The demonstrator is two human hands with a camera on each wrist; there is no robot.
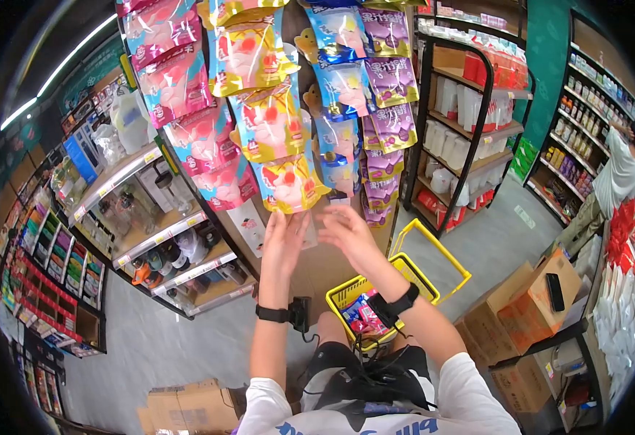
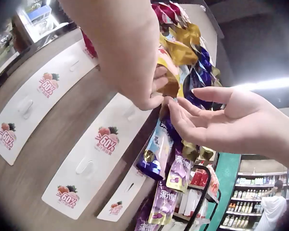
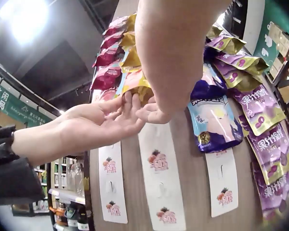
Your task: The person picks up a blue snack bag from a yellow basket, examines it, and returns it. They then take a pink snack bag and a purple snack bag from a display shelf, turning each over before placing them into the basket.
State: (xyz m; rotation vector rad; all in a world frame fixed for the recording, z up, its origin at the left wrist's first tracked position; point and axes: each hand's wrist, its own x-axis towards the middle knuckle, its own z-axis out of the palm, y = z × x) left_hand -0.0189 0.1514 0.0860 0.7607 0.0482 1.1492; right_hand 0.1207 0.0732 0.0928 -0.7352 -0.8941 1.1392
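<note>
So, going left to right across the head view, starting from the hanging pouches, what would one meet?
Pink pouches, yellow pouches, blue pouches, purple pouches, black-framed rack, person in a white top.

Wood-look panel (image 3: 197,187) with bags hung in columns.
White strips (image 3: 161,197) run down its face, printed with fruit and "60%", with small clear tabs on some and a dark slit in the one beneath the blue bags. Left to right in the head view hang pink bags (image 1: 176,87), yellow bags (image 1: 263,119), blue bags (image 1: 343,87) and purple bags (image 1: 390,80), each column overlapping downward, the bags shiny and some tilted. The purple column reaches lower than the blue one beside it. Below the pink, yellow and blue columns, strip ends show flat against the brown grain, with bare panel between them.
</note>
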